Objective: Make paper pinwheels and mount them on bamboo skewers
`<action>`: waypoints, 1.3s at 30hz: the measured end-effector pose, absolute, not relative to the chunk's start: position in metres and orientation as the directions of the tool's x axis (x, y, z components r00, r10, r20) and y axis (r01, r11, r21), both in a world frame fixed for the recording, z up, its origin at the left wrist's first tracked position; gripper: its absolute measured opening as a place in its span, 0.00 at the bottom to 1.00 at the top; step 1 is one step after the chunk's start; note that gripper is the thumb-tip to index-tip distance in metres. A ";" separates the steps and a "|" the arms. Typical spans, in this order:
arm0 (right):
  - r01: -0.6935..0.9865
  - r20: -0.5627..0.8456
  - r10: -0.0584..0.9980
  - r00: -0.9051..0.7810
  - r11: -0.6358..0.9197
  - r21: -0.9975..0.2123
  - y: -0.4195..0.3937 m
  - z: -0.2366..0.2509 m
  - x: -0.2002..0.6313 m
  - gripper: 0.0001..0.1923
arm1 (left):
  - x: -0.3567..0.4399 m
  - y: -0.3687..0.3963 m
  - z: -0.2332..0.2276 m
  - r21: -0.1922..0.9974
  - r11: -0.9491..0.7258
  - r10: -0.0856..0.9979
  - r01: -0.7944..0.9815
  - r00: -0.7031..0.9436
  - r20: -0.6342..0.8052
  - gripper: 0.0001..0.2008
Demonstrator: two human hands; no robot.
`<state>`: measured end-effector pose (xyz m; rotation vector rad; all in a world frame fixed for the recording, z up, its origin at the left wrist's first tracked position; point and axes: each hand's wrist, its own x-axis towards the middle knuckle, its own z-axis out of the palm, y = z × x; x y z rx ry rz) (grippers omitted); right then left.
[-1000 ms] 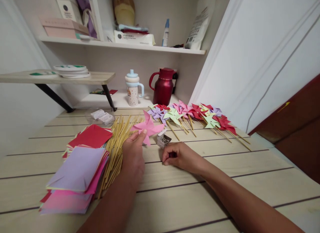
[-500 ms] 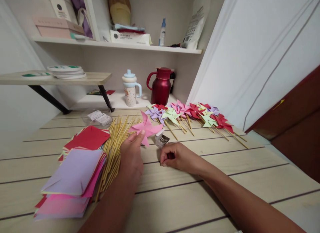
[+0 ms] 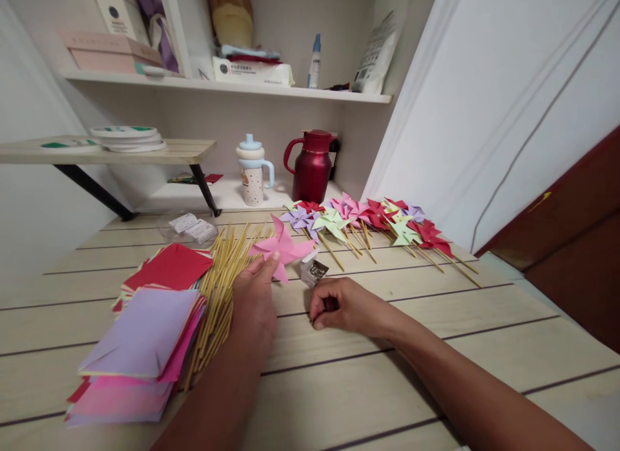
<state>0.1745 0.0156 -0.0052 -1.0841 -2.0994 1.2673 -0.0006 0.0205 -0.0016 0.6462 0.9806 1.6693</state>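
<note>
- Pink paper pinwheel head (image 3: 282, 247) is pinched at its lower edge betw. thumb & fingers of left hand (image 3: 255, 302), held just above the pale wood tabletop (image 3: 368, 373), no stick on it.
- Left hand sits beside/over the loose bundle of bamboo sticks (image 3: 220, 289); whether wrist touches them can't be told.
- Right hand (image 3: 341, 305) is curled, fingertips pressed together low on the tabletop; what's pinched is too small to make out.
- Small open box w/ shiny metal bits (image 3: 313, 271) lies just beyond right hand, near the pinwheel's right tip.
- Stack of coloured paper squares (image 3: 145, 335), lilac on top, pink & red under, lies left of the sticks, touching them.
- Row of finished pinwheels on sticks (image 3: 368, 221) – red, pink, green, lilac – lies further back on the right side.
- Red jug (image 3: 312, 167) & spotted cup w/ blue lid (image 3: 252, 170) stand upright at the back, near each other, under the shelf.
</note>
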 end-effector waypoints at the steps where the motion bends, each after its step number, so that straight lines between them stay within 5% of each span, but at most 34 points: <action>1: 0.388 -0.014 0.813 -0.582 0.262 -0.884 0.015 -0.005 0.174 0.03 | 0.000 0.020 -0.001 0.851 -0.118 0.948 -0.512 -0.313 -0.057 0.11; 12: 0.350 0.084 0.849 -0.522 0.303 -0.886 0.012 -0.005 0.164 0.06 | -0.004 0.023 -0.004 0.866 -0.102 0.942 -0.489 -0.328 -0.074 0.14; 23: 0.280 0.490 0.855 -0.171 0.519 -0.808 0.009 0.029 0.179 0.06 | 0.004 0.013 0.003 0.967 -0.097 0.962 -0.236 -0.272 0.030 0.14; 30: 0.288 0.572 0.810 -0.128 0.582 -0.760 0.004 0.028 0.177 0.02 | 0.011 0.011 0.007 0.952 -0.302 0.920 -0.051 -0.277 0.277 0.06; 39: 0.278 0.610 0.786 -0.097 0.610 -0.742 0.002 0.028 0.177 0.02 | 0.012 0.005 0.016 0.967 -0.255 0.917 -0.005 -0.317 0.241 0.07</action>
